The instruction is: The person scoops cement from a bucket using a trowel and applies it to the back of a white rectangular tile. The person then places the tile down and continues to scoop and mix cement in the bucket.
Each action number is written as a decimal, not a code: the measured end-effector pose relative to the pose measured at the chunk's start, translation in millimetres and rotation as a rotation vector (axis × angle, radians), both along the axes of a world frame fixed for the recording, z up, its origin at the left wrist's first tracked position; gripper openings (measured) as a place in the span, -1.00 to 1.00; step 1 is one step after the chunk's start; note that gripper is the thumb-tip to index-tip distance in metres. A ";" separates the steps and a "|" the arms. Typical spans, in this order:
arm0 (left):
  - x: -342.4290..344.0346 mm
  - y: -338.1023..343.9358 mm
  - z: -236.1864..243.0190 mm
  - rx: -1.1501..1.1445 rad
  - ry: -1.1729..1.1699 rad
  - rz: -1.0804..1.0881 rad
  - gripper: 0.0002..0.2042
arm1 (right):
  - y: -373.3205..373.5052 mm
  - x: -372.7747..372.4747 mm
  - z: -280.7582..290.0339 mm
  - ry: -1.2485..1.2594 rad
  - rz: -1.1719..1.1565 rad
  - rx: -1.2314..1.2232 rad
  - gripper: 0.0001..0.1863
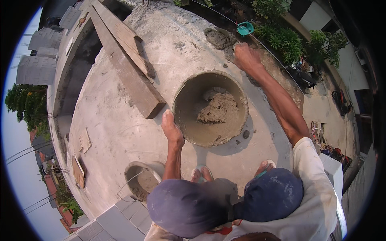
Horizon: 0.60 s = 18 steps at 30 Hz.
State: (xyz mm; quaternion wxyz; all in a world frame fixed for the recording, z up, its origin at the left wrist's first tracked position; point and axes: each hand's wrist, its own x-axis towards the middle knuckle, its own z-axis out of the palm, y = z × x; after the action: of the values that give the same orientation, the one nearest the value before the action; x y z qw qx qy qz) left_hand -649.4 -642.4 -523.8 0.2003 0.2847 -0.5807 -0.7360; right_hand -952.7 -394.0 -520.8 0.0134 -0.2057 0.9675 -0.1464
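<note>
A large round bucket point(189, 137), its walls coated in grey cement, stands on the concrete slab in front of my feet. Wet mortar point(219, 109) is heaped inside it. My left hand point(173, 129) is closed at the bucket's left rim, its fingers partly hidden. Stretched far forward to the right, my right hand point(247, 57) is in a fist; whatever it grips is hidden. Close beside that fist, a dark heap of wet mortar point(217, 38) lies along the slab's edge.
Left of the bucket lie a thick timber beam point(124, 72) and a plank point(126, 38). A smaller bucket point(155, 168) of mortar stands by my left knee, near grey blocks point(116, 219). A taut string point(277, 60) runs along the right edge, past a turquoise container point(245, 28).
</note>
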 end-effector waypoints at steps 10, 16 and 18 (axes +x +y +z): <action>2.8 -12.4 0.2 0.032 0.007 -0.208 -0.53 | 60.7 85.9 -19.0 -0.246 -0.033 -0.190 -0.81; 0.1 -10.0 -0.1 0.119 0.023 -0.267 -0.52 | 189.1 199.6 0.3 -0.427 -0.246 -0.043 -0.62; 0.3 -11.3 0.3 0.127 0.020 -0.268 -0.51 | 219.9 235.0 5.7 -0.460 -0.297 -0.018 -0.62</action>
State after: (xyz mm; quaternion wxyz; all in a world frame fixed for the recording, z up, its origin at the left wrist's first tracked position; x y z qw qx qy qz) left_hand -649.1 -653.7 -523.5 0.0876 0.2092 -0.5635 -0.7944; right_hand -717.7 -174.0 -515.0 0.2092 -0.0228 0.9573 -0.1982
